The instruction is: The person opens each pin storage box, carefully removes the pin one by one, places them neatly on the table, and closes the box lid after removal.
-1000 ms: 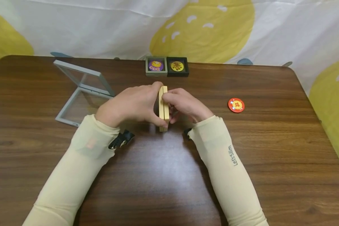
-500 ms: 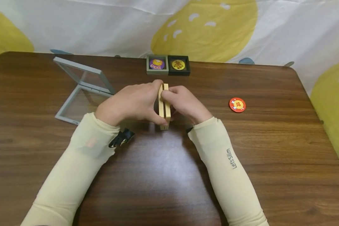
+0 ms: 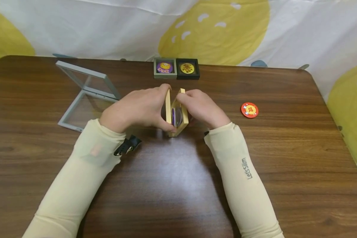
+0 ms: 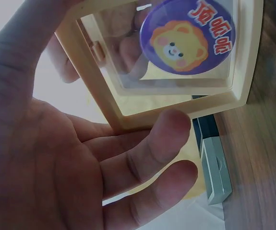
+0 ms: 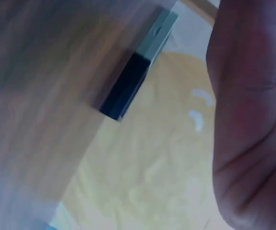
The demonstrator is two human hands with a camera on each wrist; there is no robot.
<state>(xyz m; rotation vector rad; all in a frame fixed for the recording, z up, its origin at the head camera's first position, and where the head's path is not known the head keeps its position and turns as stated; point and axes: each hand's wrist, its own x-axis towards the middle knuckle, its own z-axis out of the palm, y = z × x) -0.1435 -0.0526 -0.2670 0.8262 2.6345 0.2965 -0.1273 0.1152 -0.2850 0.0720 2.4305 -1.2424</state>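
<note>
A pale yellow hinged frame (image 3: 168, 110) stands on edge at mid-table, its two halves parted in a narrow V at the top and near side. Between them is a purple round badge (image 3: 174, 116); in the left wrist view the badge (image 4: 188, 37) shows a lion face behind clear film. My left hand (image 3: 138, 109) grips the left half, thumb at the near end and fingers at the far end. My right hand (image 3: 203, 108) pinches the right half near its top. In the right wrist view the right hand (image 5: 253, 110) shows, its fingertips out of sight.
A grey frame (image 3: 69, 112) stands opened at the left. At the back edge sit a small grey-green frame (image 3: 165, 78) and a black frame (image 3: 188, 78), each holding a round badge. A red round badge (image 3: 249, 110) lies at the right. A patterned cloth (image 3: 107, 29) hangs behind.
The yellow frame's right half has swung away to the right with my right hand, and the badge inside has come into view. My left hand has stayed almost still.
</note>
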